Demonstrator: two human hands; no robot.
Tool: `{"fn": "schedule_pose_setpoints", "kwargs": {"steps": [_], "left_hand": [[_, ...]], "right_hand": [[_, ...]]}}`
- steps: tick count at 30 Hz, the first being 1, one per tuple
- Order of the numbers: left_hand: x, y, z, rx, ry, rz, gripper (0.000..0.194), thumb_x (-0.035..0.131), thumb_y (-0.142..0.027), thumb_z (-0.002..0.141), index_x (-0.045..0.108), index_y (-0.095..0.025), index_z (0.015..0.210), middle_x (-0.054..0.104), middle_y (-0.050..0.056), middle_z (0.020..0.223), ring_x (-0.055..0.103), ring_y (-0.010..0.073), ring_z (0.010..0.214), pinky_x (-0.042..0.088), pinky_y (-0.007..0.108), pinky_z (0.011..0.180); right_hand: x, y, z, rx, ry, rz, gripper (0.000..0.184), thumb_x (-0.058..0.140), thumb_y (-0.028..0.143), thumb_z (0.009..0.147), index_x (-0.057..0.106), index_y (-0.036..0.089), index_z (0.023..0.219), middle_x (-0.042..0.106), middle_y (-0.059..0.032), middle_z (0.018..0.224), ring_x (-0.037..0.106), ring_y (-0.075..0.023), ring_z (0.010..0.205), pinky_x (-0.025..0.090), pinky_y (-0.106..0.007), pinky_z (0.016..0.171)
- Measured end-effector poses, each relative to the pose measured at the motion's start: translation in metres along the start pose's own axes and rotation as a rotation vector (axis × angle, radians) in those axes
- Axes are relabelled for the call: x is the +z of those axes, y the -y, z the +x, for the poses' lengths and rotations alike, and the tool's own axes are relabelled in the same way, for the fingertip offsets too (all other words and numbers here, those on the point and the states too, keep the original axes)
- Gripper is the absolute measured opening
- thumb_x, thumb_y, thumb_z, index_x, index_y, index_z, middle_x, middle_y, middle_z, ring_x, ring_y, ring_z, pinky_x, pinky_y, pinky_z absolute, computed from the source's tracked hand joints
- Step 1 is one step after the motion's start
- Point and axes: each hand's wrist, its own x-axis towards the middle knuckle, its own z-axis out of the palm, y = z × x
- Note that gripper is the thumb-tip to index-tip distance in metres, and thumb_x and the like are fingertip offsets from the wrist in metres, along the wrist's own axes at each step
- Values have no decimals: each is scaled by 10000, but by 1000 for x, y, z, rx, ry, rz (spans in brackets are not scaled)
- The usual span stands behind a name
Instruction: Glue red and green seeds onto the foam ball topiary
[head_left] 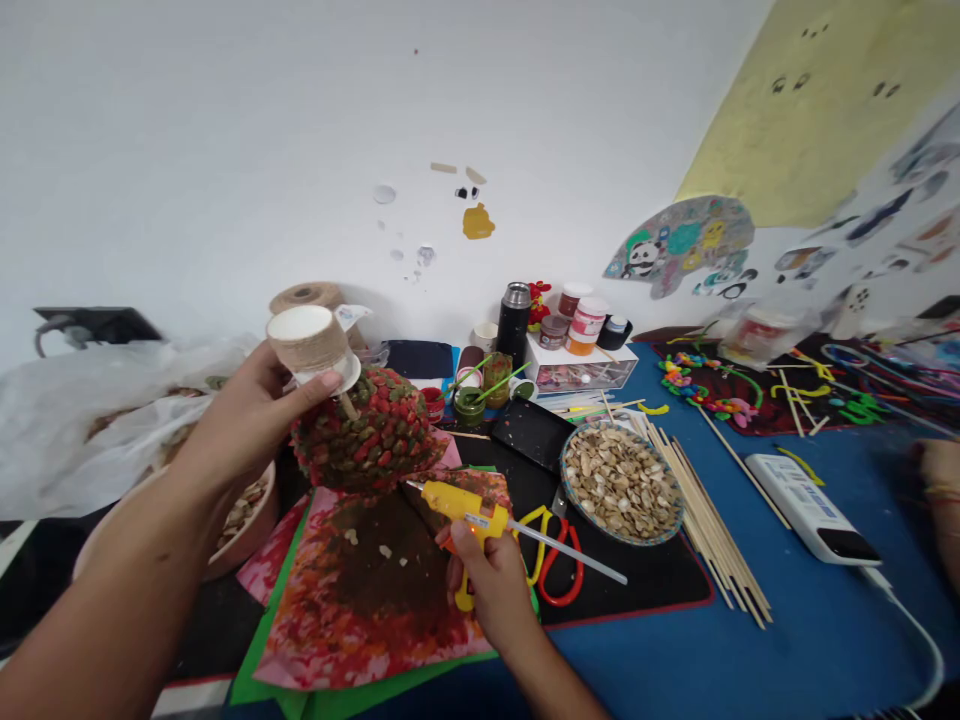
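My left hand [281,400] grips a twine-wrapped paper cup [307,338] near its lower rim. Joined below the cup is a rounded body [364,430] covered in red and green scale-like pieces, tilted over the table. In my right hand [484,575] is a yellow hot glue gun [461,508], with a clear glue stick [574,552] poking out of its back. Its nozzle points left, close under the scaly body; I cannot tell whether they touch. Beneath lies a paint-stained pink and red sheet [322,600] bearing a few loose pale pieces.
A basket [679,520] of shell-like pieces stands right of the glue gun, beside scissors [562,565] and wooden sticks [709,520]. Paint jars [469,405], a black flask [514,320] and a black tray [531,432] sit behind. A white power bank [810,505] and another person's arm [941,490] are rightward.
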Motion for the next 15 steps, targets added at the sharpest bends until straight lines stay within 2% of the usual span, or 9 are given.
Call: {"fn": "schedule_pose_setpoints", "kwargs": {"steps": [4, 9, 13, 15], "left_hand": [[4, -3, -5, -15, -12, 8, 819, 1024, -639, 743, 761, -268, 1425, 813, 152, 1518, 695, 464, 1468, 455, 652, 1338], [6, -8, -11, -32, -51, 28, 759, 1007, -677, 709, 796, -244, 1296, 807, 167, 1527, 674, 489, 1486, 460, 682, 1326], [1, -5, -12, -40, -48, 58, 651, 971, -667, 777, 800, -249, 1246, 778, 155, 1579, 661, 480, 1508, 451, 673, 1332], [-1, -2, -11, -26, -37, 92, 670, 940, -685, 811, 789, -240, 1288, 758, 166, 1605, 667, 486, 1500, 448, 693, 1325]], "right_hand": [[-1, -2, -1, -2, -5, 45, 952, 694, 1108, 768, 790, 164, 846, 541, 48, 451, 491, -112, 383, 351, -199, 429], [-1, -1, -1, 11, 11, 47, 952, 701, 1101, 777, 790, 157, 863, 560, 39, 457, 485, -104, 381, 335, -196, 433], [-1, -2, -3, 22, 1, 44, 948, 697, 1104, 776, 786, 163, 853, 547, 42, 450, 476, -108, 389, 330, -205, 428], [-2, -5, -3, 17, 3, 45, 930, 701, 1086, 801, 789, 162, 858, 541, 42, 452, 489, -116, 390, 334, -209, 424]]}}
